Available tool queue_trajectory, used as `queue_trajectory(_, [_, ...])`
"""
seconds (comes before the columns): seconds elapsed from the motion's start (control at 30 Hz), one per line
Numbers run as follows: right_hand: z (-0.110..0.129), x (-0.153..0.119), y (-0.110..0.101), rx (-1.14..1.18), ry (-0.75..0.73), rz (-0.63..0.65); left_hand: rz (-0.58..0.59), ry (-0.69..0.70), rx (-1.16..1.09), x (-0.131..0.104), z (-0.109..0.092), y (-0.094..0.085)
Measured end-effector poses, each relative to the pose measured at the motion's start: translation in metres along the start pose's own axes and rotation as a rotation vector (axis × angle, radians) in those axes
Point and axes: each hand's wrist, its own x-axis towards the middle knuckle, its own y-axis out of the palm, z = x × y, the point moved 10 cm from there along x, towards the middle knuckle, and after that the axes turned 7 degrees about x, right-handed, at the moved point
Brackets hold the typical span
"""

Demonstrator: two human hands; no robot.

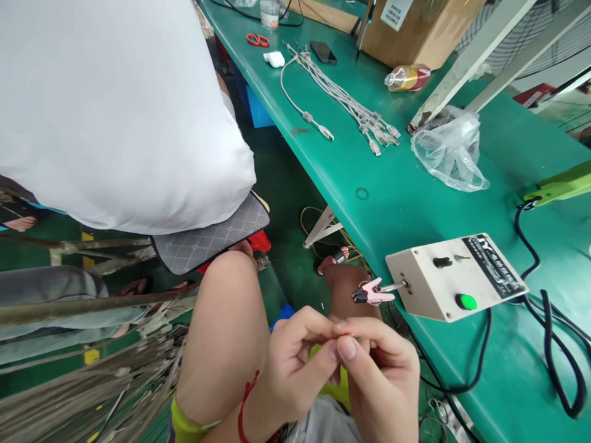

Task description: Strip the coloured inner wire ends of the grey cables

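My left hand [302,363], with a red string bracelet [247,400] at the wrist, meets my right hand [385,375] above my lap. Both are closed in a pinch, thumbs and forefingers touching tip to tip. A tiny reddish bit shows between the fingertips, too small to name. Just beyond the hands, a pink clip [372,290] with dark tips sticks out on a metal shaft from a beige control box [443,277]. The box has a green button [467,301] and a black knob, and sits at the table's edge.
On the green table [392,203] lie a bundle of grey USB cables [341,92], one separate cable, red-handled scissors [257,40], a phone [323,52], a bottle [409,78] and a plastic bag [450,147]. A person in a white shirt [124,111] sits at left. Black cords [549,344] loop at right.
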Motion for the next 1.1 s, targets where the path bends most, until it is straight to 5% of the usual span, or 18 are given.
queue_trajectory(0.2, [-0.012, 0.006, 0.014, 0.24, 0.164, 0.064, 0.066, -0.023, -0.193, 0.0, 0.01, 0.009])
queue_trajectory(0.5, [-0.005, 0.01, 0.017, 0.34, 0.126, 0.028, 0.112, 0.133, -0.059, 0.007, -0.009, 0.012])
queue_trajectory(0.7, [0.011, 0.007, 0.005, 0.229, -0.117, -0.048, -0.004, 0.173, 0.039, 0.003, -0.015, -0.002])
queue_trajectory(0.87, [0.003, 0.004, 0.003, -0.057, -0.114, 0.017, -0.05, 0.188, 0.233, 0.003, -0.02, -0.009])
queue_trajectory(1.0, [0.004, 0.008, -0.002, -0.033, -0.13, -0.014, -0.004, 0.124, 0.277, 0.006, -0.021, -0.006])
queue_trajectory(1.1, [0.001, 0.005, -0.01, -0.002, -0.129, -0.091, 0.088, -0.072, 0.239, 0.007, -0.016, -0.001])
